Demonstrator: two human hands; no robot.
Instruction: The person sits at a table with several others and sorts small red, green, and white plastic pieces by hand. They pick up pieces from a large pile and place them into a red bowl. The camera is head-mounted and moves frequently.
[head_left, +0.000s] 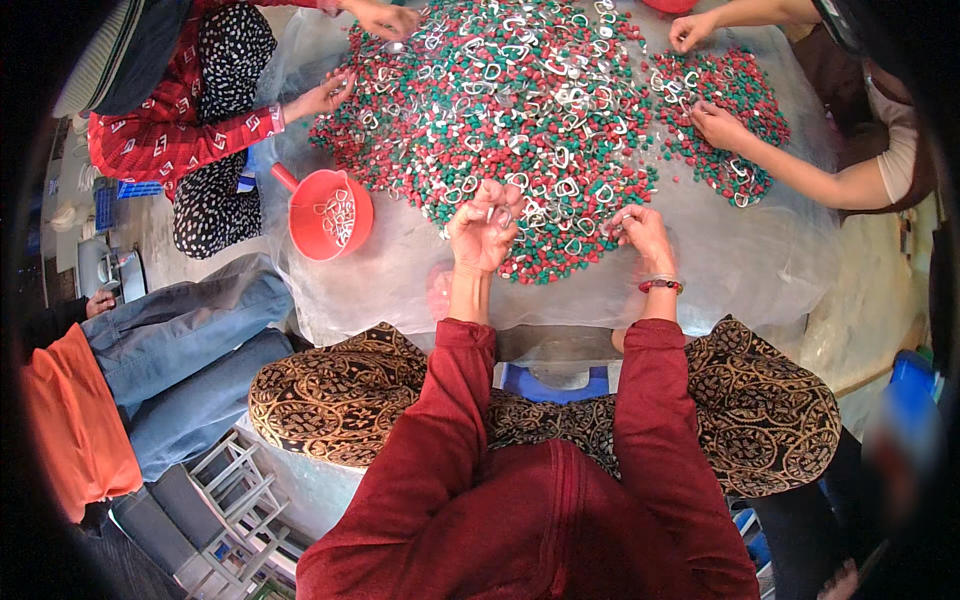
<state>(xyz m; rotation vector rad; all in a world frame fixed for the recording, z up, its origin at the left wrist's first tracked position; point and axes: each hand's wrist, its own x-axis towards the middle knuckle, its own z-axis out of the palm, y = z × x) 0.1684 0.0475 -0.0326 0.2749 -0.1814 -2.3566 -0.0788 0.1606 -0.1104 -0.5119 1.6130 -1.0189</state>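
Note:
A large heap of small red, green and white pieces [560, 120] covers the table, with many white plastic rings [575, 187] mixed in. At its near edge my left hand [485, 228] is turned palm up with curled fingers. Something pale shows among those fingers, too small to name. To the right, my right hand [643, 235] is closed in a pinch at the heap's edge, beside a white ring. Whatever sits between its fingertips is hidden.
A red plastic scoop [330, 215] with white rings in it stands left of the heap. Clear sheeting [740, 265] covers the table. Co-workers' hands [330, 93] reach in at left and at right [722, 128], by a smaller pile [740, 80]. Someone in jeans [200, 310] is at my left.

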